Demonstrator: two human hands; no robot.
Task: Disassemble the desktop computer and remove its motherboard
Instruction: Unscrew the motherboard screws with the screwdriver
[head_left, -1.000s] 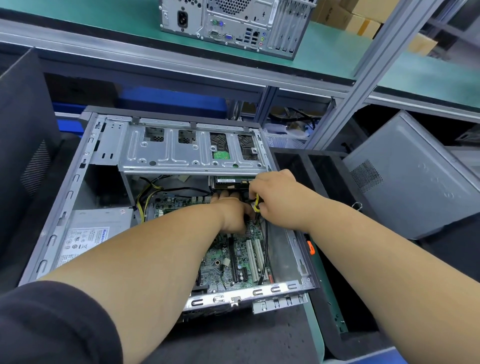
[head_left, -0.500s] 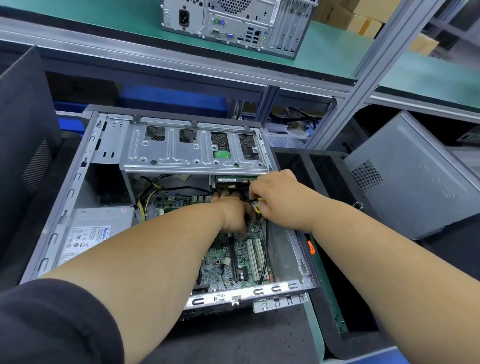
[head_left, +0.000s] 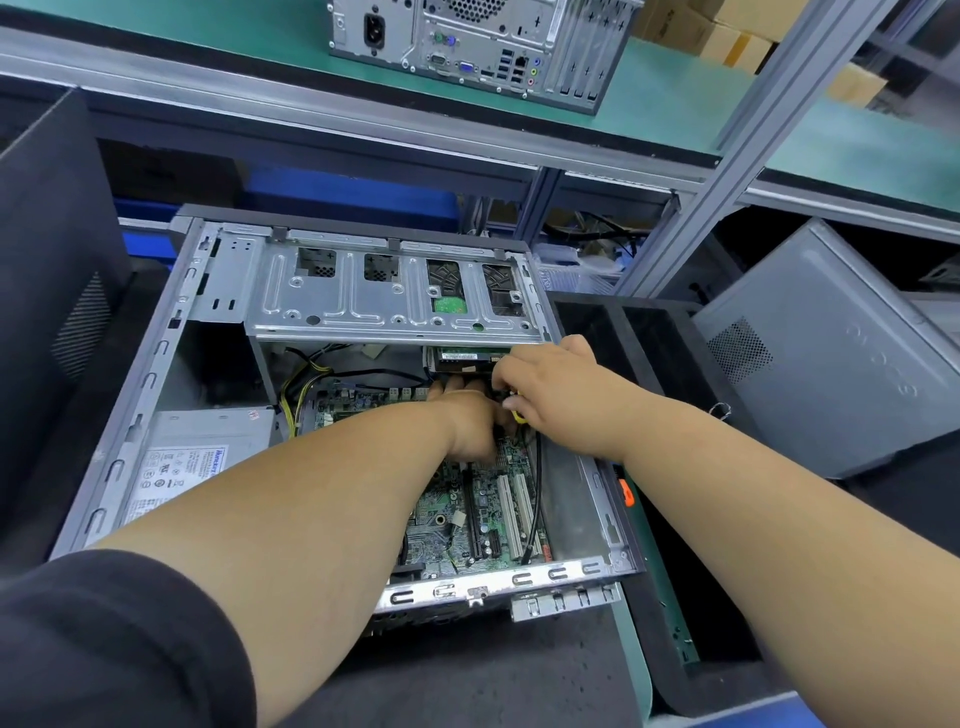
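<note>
With the motherboard seated flat in the open case, a yellow-handled tool is gripped in the closed right hand beside the curled left hand, whose hold cannot be told, so a slip could gouge the board.

Your sleeve is black. The motherboard in front of you is green with white slots; the drive cage is bare silver. Yellow wires run beside the grey power supply, whose label is white with blue print. An orange tab marks the black panel.
</note>
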